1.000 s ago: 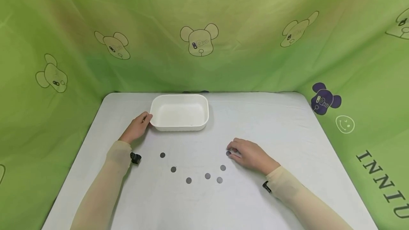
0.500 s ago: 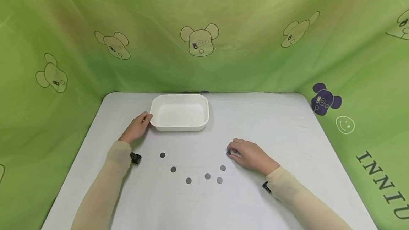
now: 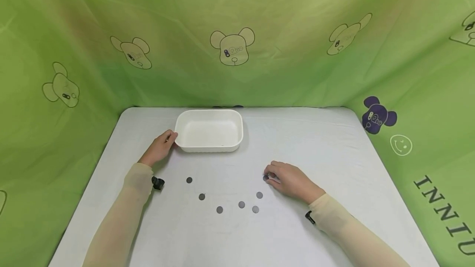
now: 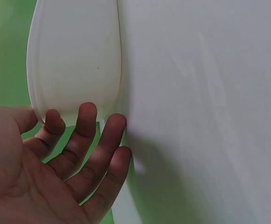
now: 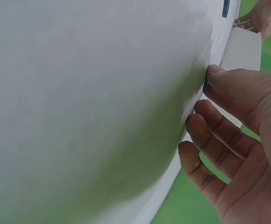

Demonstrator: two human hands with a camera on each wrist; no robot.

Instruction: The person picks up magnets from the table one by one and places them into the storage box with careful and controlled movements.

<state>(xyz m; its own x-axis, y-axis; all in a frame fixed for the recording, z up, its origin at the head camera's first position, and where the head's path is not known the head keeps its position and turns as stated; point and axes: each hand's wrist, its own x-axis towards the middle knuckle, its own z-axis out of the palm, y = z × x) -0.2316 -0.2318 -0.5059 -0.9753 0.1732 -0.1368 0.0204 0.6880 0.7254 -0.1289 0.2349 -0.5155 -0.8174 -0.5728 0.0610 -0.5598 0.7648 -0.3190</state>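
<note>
My left hand (image 3: 160, 148) is at the left end of a shallow white rectangular tub (image 3: 208, 149) near the back of the table. In the left wrist view the thumb lies at the tub's rim and the curled fingers (image 4: 86, 119) meet its end wall. To the right of the middle, my right hand (image 3: 291, 179) rests low over the tabletop. A small dark grey disc (image 3: 265, 178) sits between its thumb and index fingertip; the right wrist view shows the thumb tip (image 5: 215, 70) against the disc's edge (image 5: 205, 84). The other fingertips are down at the cloth.
Several like discs, among them a left one (image 3: 189, 180) and a front one (image 3: 219, 209), lie in a loose curve on the white table (image 3: 297, 135). Green printed cloth (image 3: 289, 73) walls in the back and sides. Each wrist wears a black camera.
</note>
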